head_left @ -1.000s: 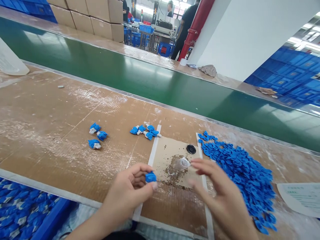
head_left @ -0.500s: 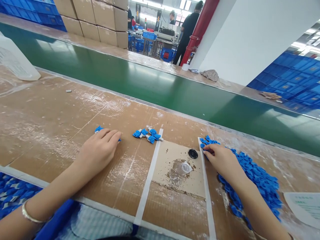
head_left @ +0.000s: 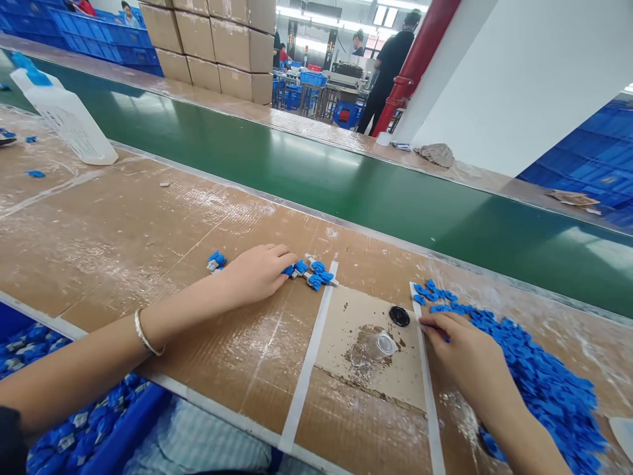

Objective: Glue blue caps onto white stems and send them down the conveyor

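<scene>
My left hand (head_left: pixel 260 274) reaches over the cardboard-covered table, fingers curled together on the near end of a small cluster of blue-and-white pieces (head_left: pixel 316 274); its fingertips are partly hidden. Another blue-and-white piece (head_left: pixel 216 260) lies to the left of that hand. Over at the left edge of a large heap of small blue pieces (head_left: pixel 539 376), my right hand (head_left: pixel 459 343) is closed in a pinch, with a bit of blue showing under its fingers. Between the hands, a small clear cup (head_left: pixel 383 344) and a black round lid (head_left: pixel 399 316) rest on a wet-spotted cardboard square (head_left: pixel 341 330).
A green conveyor belt (head_left: pixel 297 168) runs behind the table. At the left stands a white bottle with a blue top (head_left: pixel 74 122). A blue bin of pieces (head_left: pixel 89 422) sits below the table's front edge. Stacked cartons (head_left: pixel 217 56) and people are beyond the belt.
My left hand has moved right, from the lone piece on the left to the cluster. My right hand has drawn slightly nearer to me from the heap's far tip. The view has shifted left.
</scene>
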Demonstrator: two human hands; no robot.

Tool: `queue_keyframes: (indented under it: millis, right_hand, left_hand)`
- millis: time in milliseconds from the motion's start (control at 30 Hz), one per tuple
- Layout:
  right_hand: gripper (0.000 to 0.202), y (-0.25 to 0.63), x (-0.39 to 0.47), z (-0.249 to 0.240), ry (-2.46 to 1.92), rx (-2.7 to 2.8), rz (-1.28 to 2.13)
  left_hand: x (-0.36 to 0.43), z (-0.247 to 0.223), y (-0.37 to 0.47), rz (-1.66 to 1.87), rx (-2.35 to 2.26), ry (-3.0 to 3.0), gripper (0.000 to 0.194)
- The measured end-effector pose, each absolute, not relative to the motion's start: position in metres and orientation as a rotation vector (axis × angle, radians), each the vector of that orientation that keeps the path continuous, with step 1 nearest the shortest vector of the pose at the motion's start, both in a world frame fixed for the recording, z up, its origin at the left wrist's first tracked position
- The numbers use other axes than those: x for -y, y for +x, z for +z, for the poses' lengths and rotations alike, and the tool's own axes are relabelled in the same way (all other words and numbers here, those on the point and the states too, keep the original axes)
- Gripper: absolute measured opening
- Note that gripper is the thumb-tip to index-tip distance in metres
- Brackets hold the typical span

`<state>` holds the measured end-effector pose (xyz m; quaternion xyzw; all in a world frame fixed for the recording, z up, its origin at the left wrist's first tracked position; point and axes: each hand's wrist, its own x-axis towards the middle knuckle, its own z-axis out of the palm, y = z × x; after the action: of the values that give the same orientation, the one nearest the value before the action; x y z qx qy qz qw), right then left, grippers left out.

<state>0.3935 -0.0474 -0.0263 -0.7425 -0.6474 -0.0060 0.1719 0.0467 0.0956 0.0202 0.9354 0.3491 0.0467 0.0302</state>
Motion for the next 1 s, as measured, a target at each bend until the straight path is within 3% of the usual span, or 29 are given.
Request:
queue_keyframes:
  millis: [233,667,867,1000]
  right_hand:
    - [0.036,0.388,0.065,-0.032,-2.090,1.756,0.045]
    - [0.019,0.396,0.048,-0.012,-2.081,1.686,0.409]
    - [0.016,0.395,0.050,-0.009,-2.091,1.670,0.404]
    - [0.026,0.377,0.063,0.001,-2.017,1.641,0.372]
  left_hand:
    - [-0.091,0.020,0.037,0.029,-0.939,2.886,0.021]
    - [-0.061,0.013,0.033,0.148,-0.643,3.089,0.007]
    - [-0.043,0.010,0.037,0.223,-0.588,3.095,0.016]
    - [-0.018,0.005,0.039,0.447,-0.682,2.774,0.022]
